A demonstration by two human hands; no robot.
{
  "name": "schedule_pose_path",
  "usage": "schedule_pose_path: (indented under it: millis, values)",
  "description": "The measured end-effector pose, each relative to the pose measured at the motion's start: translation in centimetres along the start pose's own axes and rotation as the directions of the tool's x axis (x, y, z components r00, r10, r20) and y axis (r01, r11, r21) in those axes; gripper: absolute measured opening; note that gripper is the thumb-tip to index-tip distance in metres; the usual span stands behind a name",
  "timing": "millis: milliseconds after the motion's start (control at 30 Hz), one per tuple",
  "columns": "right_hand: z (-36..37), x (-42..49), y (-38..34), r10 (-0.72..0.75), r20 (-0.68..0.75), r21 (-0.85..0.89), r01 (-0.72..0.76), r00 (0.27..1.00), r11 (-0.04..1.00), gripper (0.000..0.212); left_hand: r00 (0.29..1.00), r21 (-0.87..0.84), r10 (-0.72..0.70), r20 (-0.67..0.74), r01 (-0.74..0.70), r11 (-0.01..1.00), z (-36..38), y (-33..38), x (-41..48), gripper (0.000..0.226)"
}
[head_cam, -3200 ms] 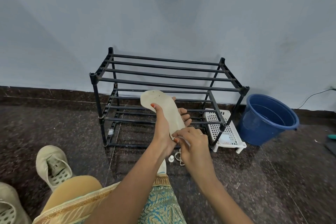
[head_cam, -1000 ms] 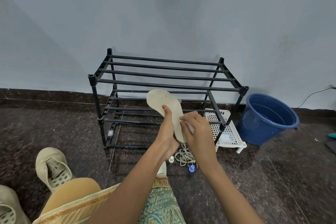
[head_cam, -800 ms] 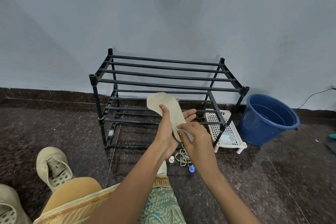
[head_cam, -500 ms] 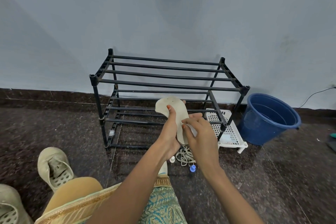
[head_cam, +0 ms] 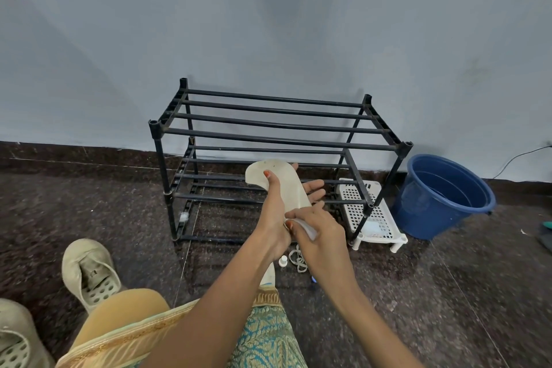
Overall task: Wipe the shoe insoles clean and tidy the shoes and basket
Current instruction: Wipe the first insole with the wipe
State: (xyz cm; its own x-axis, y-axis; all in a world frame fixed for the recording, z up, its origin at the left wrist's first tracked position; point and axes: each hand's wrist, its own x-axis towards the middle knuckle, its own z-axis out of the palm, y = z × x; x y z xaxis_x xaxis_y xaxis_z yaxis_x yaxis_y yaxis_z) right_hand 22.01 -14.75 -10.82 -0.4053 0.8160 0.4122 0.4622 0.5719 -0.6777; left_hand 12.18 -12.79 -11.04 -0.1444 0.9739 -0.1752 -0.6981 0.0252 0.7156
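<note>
1. Starting nearest, we find two beige perforated rubber shoes (head_cam: 89, 272) lying on the dark speckled floor (head_cam: 418, 293) at our left, set aside and probably waiting for their insoles
2. Our left hand (head_cam: 277, 218) grasps the cream foam insole (head_cam: 286, 182), thumb on top and fingers spread beneath, so its face tilts up for wiping
3. Our right hand (head_cam: 319, 236) pinches a white wipe (head_cam: 307, 228) against the insole's heel end
4. Farther off, the white perforated plastic basket (head_cam: 358, 203) sits partly under the right end of the black metal-tube shoe rack (head_cam: 280, 125), beside a blue plastic bucket (head_cam: 424, 218)
5. We can read no label or writing anywhere
</note>
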Motion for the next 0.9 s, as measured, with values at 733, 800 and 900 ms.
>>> schedule_pose_path:
  millis: [733, 800, 900]
  values:
    - [0.1, 0.0, 1.5, -0.096, 0.02, -0.14, 0.098, 0.995, 0.985, 0.017, 0.996, 0.039, 0.07, -0.053, -0.068, 0.997, 0.2, 0.0, 0.1, 0.059]
    - [-0.1, -0.3, 1.7, -0.117, 0.024, -0.161, 0.12, 0.993, 0.98, 0.017, 0.996, 0.026, 0.07, -0.056, -0.069, 0.997, 0.4, 0.0, 0.0, 0.06]
    - [-0.2, -0.1, 2.0, -0.182, 0.02, -0.265, 0.181, 0.983, 0.947, 0.014, 0.997, 0.046, 0.06, -0.048, -0.058, 0.997, 0.5, 0.0, -0.2, 0.059]
